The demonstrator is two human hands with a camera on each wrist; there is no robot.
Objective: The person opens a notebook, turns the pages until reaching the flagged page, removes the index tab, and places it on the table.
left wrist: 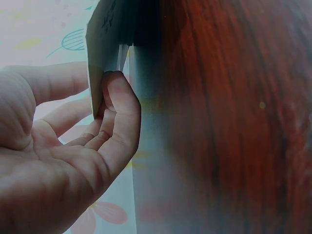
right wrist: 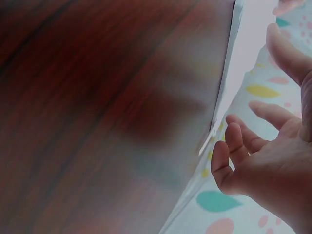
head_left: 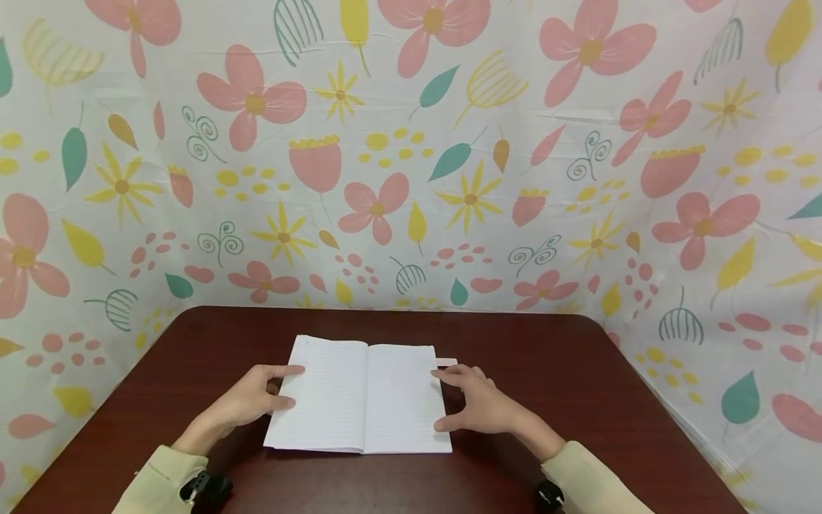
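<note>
An open notebook [head_left: 330, 400] with ruled white pages lies on the dark table, its fold near the middle. My left hand [head_left: 247, 398] grips the left edge, thumb and index finger over the page and other fingers beneath. In the left wrist view that hand [left wrist: 83, 141] has its fingers on both sides of the notebook cover [left wrist: 97, 53]. At the right edge, my right hand [head_left: 484, 403] has thumb and index finger spread over the page margin. The right wrist view shows its fingers [right wrist: 235, 139] loosely bent and apart from the notebook [right wrist: 239, 53].
A small white strip [head_left: 447, 362] sticks out past the notebook's upper right edge. The dark reddish-brown table [head_left: 514, 335] extends around the notebook. A floral cloth [head_left: 411, 214] hangs behind the table and along both sides.
</note>
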